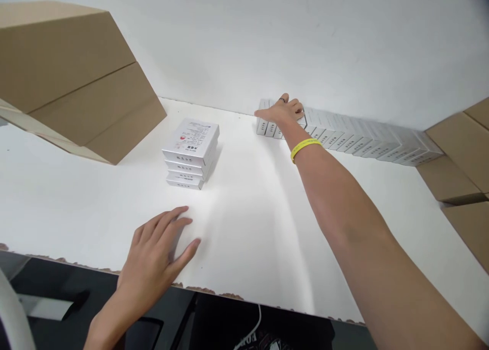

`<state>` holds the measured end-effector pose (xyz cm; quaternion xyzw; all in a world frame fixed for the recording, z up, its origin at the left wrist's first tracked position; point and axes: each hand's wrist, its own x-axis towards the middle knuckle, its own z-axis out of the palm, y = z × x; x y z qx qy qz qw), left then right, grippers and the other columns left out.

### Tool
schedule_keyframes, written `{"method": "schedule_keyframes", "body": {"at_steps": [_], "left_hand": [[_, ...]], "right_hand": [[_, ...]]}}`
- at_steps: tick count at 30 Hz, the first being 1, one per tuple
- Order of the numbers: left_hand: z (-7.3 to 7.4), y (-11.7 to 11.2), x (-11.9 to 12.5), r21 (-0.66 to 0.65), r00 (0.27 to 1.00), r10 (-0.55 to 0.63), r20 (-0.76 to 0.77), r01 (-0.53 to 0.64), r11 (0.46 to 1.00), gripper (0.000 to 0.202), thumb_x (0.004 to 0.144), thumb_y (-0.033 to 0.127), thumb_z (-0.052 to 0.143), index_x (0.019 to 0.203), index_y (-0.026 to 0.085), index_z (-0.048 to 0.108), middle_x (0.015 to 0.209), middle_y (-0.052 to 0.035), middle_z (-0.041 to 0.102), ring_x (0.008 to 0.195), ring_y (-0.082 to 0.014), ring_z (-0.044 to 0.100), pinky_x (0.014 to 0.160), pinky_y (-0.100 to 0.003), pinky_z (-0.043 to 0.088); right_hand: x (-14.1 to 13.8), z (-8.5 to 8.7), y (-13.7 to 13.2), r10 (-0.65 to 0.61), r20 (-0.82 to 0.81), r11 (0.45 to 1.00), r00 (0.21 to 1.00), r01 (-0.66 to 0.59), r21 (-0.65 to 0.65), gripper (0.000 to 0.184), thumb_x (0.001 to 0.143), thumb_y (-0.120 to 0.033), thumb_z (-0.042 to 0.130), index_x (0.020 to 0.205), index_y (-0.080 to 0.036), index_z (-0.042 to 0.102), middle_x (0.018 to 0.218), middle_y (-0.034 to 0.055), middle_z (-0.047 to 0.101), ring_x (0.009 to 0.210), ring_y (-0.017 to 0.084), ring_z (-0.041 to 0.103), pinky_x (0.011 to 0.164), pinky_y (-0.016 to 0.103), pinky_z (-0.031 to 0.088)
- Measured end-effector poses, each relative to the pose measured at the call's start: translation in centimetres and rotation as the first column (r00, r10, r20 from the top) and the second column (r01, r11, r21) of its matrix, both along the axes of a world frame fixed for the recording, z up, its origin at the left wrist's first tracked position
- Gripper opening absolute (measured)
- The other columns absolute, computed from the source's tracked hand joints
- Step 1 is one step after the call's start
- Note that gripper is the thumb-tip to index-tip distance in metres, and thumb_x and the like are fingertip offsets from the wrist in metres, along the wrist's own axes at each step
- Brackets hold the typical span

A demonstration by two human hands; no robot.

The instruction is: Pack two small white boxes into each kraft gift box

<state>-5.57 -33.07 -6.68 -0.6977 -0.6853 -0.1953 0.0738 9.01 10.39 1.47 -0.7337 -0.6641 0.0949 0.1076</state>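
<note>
My right hand [284,110], with a ring and a yellow wristband, rests over the left end of a row of small white boxes [344,133]. Its thumb reaches out left and the other fingers are spread across the box tops; part of the boxes is hidden beneath it. Low over the table's front part, my left hand [156,245] is open, fingers apart and slightly bent, holding nothing. Just beyond it stands a slightly uneven stack of several white boxes [191,141] with printed tops.
A large cardboard box [76,80] leans at the left. More cardboard boxes [458,151] stand at the right, against the row's far end. The white table [244,227] meets a white wall [244,39] behind and has a chipped front edge. A white cable [254,329] hangs below.
</note>
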Motion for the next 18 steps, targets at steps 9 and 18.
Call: {"method": "schedule_keyframes", "body": {"at_steps": [9,18], "left_hand": [[0.0,0.0,0.3,0.024,1.000,-0.015,-0.027,0.016,1.000,0.030,0.108,0.046,0.047,0.125,0.023,0.056,0.141,-0.0127,0.063,0.125,-0.0365,0.058,0.098,-0.051,0.047],[0.1,0.1,0.3,0.009,1.000,-0.005,-0.003,0.005,1.000,0.028,0.107,0.045,0.050,0.125,0.025,0.056,0.143,-0.0109,0.063,0.126,-0.0358,0.058,0.099,-0.050,0.046]], "right_hand": [[0.1,-0.4,1.4,0.077,-0.017,0.997,0.997,-0.077,0.004,0.123,0.063,-0.074,0.084,0.154,-0.010,0.032,0.142,0.0284,0.036,0.144,0.055,0.021,0.114,0.075,0.020],[0.3,-1.0,1.5,0.124,-0.008,0.991,0.992,-0.124,0.051,0.122,0.067,-0.083,0.075,0.153,-0.005,0.037,0.140,0.0275,0.043,0.144,0.051,0.025,0.119,0.072,0.013]]}}
